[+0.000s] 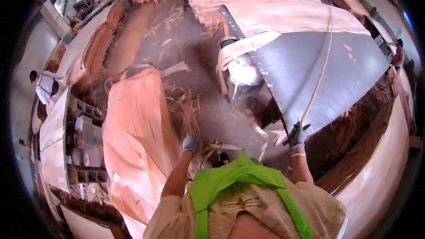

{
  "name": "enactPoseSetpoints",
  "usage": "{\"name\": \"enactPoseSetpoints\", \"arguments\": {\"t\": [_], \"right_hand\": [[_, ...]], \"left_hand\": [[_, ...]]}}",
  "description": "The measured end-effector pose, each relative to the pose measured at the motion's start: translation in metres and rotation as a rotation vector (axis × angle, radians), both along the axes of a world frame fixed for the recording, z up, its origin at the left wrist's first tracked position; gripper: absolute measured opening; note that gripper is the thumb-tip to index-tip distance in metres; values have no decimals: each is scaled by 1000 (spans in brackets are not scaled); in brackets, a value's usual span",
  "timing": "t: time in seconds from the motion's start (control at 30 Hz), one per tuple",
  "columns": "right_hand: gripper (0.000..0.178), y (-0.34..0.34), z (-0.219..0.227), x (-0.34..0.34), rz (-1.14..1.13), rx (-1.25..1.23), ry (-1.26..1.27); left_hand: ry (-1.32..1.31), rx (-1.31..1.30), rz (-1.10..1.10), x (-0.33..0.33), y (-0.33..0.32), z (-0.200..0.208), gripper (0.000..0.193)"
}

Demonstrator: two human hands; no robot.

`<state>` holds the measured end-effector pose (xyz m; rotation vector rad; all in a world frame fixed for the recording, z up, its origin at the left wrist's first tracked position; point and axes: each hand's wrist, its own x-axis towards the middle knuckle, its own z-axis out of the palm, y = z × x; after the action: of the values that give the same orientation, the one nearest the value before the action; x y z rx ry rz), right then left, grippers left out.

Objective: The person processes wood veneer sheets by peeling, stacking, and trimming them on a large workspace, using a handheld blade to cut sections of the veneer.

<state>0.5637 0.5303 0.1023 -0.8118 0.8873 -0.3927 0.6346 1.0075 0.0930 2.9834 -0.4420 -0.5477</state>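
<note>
My right hand (297,135), in a grey glove, is closed around the lower end of a long thin stick (319,79). The stick slants up and away over a smooth grey metal-topped table (349,62). A short dark piece crosses the same grip; its kind is not clear. My left hand (190,143), also gloved in grey, hangs low beside a draped pile of pinkish-orange wood veneer sheets (137,119). Just beyond its fingers is a torn veneer strip (188,117); whether they hold it, I cannot make out.
Veneer scraps (177,66) litter the floor ahead. A white plastic-wrapped bundle (244,71) stands by the table's left edge. Broad veneer sheets (265,4) lie at the far end. Stacks (90,40) line both sides. A person (45,86) is at far left, another (397,53) at far right.
</note>
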Motion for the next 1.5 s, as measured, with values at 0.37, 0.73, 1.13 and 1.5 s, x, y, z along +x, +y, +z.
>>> {"name": "enactPoseSetpoints", "arguments": {"t": [0.37,0.73,1.13,1.5], "right_hand": [[22,5,-4,104,157,-95,212],[28,-2,11,104,113,-175,542],[23,17,22,129,-93,-246,684],[11,128,14,323,-287,-297,484]], "left_hand": [[-130,-482,49,302,-72,50,74],[-98,-328,-143,514,-222,9,98],[631,-989,-43,600,-112,67,26],[300,-512,509,756,327,-50,42]]}}
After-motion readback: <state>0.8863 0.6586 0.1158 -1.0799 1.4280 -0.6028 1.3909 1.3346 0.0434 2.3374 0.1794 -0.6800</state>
